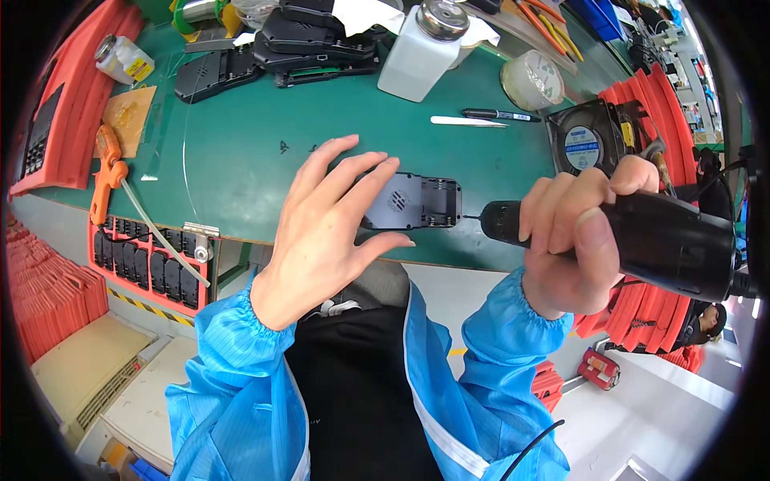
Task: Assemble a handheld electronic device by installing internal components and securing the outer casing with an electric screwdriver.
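At the near edge of the green bench mat (241, 152), directly ahead of the wearer: dark grey plastic housing (417, 200), flat on the mat, long axis running left to right, parallel to the bench edge. Left hand (325, 216) laid over the housing's left end, fingers spread and nearly straight, palm down, thumb along the near side; pressing rather than gripping, nothing enclosed. Right hand (573, 240) wrapped fully around the black electric screwdriver (642, 236), fingers curled tight on the barrel, thumb across the top. Screwdriver held almost level, body to the right, bit pointing left and meeting the right end face of the housing, so tool axis and housing axis nearly in line. Housing thus between the two hands: under the left, just left of the right hand's tool tip. Farther back on the mat, well apart from the hands: white dispenser bottle (417, 52), roll of clear tape (531, 78), black marker pen (501, 115), small square fan (585, 144), a heap of similar dark housings (313, 40). At the left edge, orange tool (108, 168).
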`<state>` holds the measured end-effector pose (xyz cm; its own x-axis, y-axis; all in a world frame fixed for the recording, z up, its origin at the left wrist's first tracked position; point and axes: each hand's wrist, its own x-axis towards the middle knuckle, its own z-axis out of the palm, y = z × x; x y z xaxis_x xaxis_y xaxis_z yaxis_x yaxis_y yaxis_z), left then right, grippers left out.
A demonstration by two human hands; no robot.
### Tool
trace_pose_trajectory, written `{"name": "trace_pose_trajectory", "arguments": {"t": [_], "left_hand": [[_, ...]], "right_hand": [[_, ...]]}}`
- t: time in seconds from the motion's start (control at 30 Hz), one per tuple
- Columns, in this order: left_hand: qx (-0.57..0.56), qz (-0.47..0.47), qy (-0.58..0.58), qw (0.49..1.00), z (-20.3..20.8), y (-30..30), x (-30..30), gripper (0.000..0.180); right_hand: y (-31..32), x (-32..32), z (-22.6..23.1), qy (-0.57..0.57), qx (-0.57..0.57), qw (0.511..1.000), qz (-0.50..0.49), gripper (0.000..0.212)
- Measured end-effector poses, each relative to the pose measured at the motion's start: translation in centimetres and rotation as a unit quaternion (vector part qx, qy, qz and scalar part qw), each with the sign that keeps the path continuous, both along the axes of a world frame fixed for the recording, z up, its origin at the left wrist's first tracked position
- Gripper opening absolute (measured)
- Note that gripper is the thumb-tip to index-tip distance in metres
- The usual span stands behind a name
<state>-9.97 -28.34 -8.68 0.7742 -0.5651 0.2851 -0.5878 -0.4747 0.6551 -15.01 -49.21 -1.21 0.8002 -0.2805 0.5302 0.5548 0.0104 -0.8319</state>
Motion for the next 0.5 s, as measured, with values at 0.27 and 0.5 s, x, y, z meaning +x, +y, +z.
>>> {"name": "trace_pose_trajectory", "arguments": {"t": [0.27,0.5], "left_hand": [[0.011,-0.008,-0.012,1.0,-0.3,-0.5,0.0,0.072],[0.021,-0.005,-0.013,1.0,-0.3,-0.5,-0.1,0.072]], "right_hand": [[-0.2,0.0,-0.8,0.013,0.014,1.0,0.013,0.036],[0.2,0.1,-1.4,0.026,0.025,0.999,0.012,0.037]]}}
